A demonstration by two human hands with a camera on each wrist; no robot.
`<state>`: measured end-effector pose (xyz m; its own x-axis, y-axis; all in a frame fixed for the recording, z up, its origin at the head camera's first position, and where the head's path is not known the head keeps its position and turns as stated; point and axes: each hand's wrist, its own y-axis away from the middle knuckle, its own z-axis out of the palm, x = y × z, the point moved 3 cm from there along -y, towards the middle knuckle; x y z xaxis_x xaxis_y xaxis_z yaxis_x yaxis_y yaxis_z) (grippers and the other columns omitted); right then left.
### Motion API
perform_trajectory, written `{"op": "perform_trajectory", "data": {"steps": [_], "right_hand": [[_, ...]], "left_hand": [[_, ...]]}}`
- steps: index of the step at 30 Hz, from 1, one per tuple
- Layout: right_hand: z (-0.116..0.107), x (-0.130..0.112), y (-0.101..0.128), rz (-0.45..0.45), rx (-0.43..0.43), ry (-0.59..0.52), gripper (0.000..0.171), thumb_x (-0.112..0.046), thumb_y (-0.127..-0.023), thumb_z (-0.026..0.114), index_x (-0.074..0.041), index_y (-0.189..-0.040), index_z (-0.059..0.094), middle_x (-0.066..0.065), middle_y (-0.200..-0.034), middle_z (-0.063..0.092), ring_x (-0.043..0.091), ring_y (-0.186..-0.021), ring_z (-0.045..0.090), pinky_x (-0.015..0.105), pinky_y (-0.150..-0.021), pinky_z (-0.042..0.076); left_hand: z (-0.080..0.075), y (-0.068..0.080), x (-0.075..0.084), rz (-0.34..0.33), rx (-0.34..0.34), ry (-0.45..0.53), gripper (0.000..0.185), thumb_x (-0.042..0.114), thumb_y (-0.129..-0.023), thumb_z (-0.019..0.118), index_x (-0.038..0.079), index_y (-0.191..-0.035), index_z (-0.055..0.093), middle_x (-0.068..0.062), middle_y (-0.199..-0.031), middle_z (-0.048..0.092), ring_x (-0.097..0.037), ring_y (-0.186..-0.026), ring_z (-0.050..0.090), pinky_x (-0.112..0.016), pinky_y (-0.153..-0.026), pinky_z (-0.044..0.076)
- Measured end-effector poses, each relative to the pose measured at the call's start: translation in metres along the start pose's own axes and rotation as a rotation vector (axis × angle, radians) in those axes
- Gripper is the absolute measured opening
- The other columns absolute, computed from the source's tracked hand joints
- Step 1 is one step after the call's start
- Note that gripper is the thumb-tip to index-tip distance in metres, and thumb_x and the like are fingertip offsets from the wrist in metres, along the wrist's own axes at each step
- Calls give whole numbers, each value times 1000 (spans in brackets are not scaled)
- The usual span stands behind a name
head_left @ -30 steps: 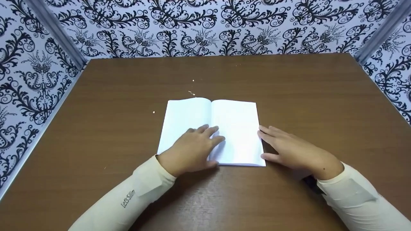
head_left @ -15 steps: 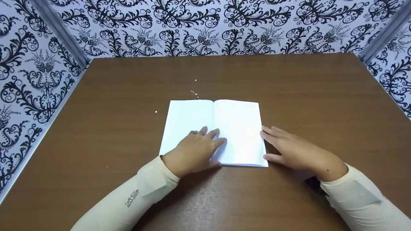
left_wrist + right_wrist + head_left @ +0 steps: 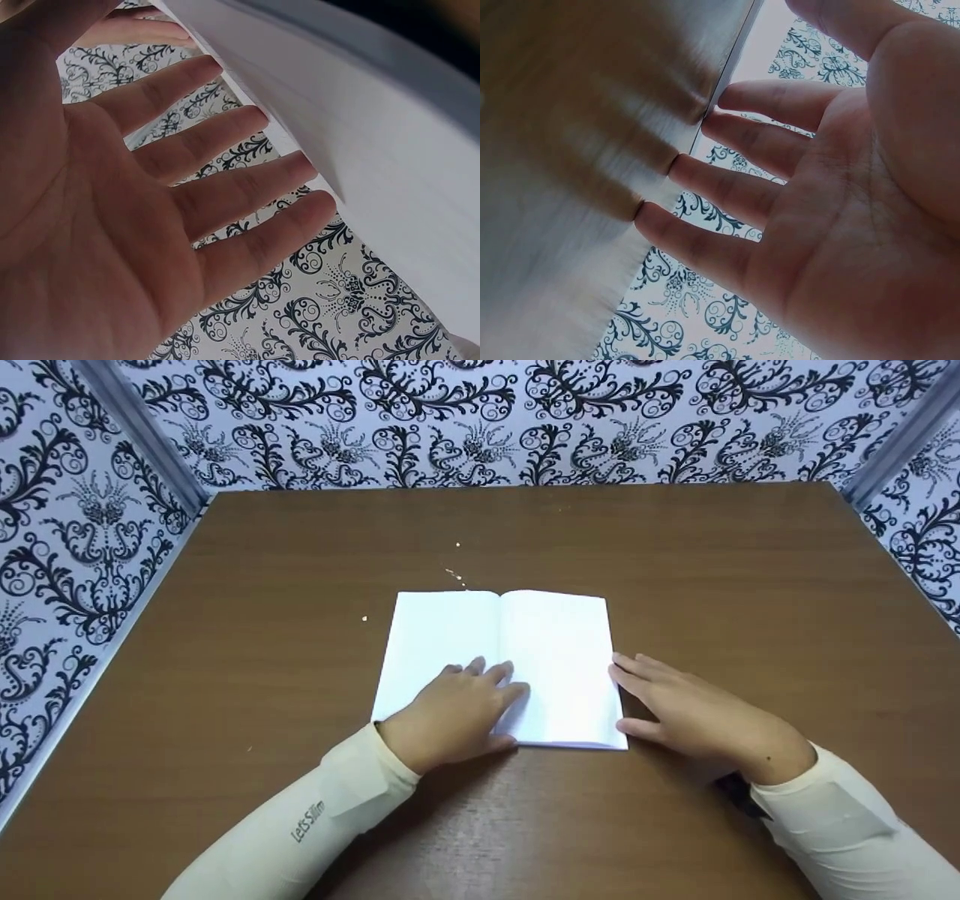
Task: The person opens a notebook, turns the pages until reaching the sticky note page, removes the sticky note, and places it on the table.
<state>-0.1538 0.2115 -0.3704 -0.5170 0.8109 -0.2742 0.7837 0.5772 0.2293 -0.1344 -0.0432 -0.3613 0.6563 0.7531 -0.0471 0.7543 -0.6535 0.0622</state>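
A book with blank white pages (image 3: pixel 559 660) lies spread flat on the brown table in the head view. Across its centre fold rests my left hand (image 3: pixel 454 712), fingers spread and fairly straight, fingertips on the paper. Its palm and extended fingers show in the left wrist view, the tips against the white page (image 3: pixel 405 172). Beside the book's right edge is my right hand (image 3: pixel 690 712), with fingertips and thumb at the page edge. In the right wrist view its straight fingers (image 3: pixel 705 247) touch the shiny tabletop. Neither hand grips anything.
The brown wooden table (image 3: pixel 750 585) surrounds the book. Small white crumbs (image 3: pixel 454 575) lie just beyond it, and another white speck (image 3: pixel 364 619) lies to its left. Panels with black-and-white scroll patterns (image 3: pixel 450 427) stand along the back and sides.
The left page's bulge near the fold has flattened since one second ago. Both hands hold nearly the same places; the whole view has shifted slightly.
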Motion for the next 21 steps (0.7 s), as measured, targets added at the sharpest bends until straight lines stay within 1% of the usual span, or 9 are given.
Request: {"op": "perform_trajectory", "data": {"steps": [9,15,21], "right_hand": [[0,0,-1,0,-5,6,72,-39,-99,60,0,-154,33,20,-162,28,47,-148,24,68,-112,28],[0,1,-1,-5,6,6,72,-38,-98,61,0,-153,35,21,-162,30,48,-148,26,67,-112,28],[0,0,-1,-5,10,11,72,-38,-98,61,0,-153,35,20,-162,30,47,-148,27,66,-112,29]], "left_hand": [[0,0,0,-3,0,9,60,49,-89,71,13,-135,59,-13,-141,59,-39,-124,62,-54,-94,54],[-1,0,0,-2,-3,7,59,49,-89,70,13,-134,59,-13,-140,59,-38,-123,62,-54,-94,54],[-2,1,0,5,19,-1,59,50,-88,72,13,-132,60,-12,-138,61,-36,-120,64,-52,-90,56]]}}
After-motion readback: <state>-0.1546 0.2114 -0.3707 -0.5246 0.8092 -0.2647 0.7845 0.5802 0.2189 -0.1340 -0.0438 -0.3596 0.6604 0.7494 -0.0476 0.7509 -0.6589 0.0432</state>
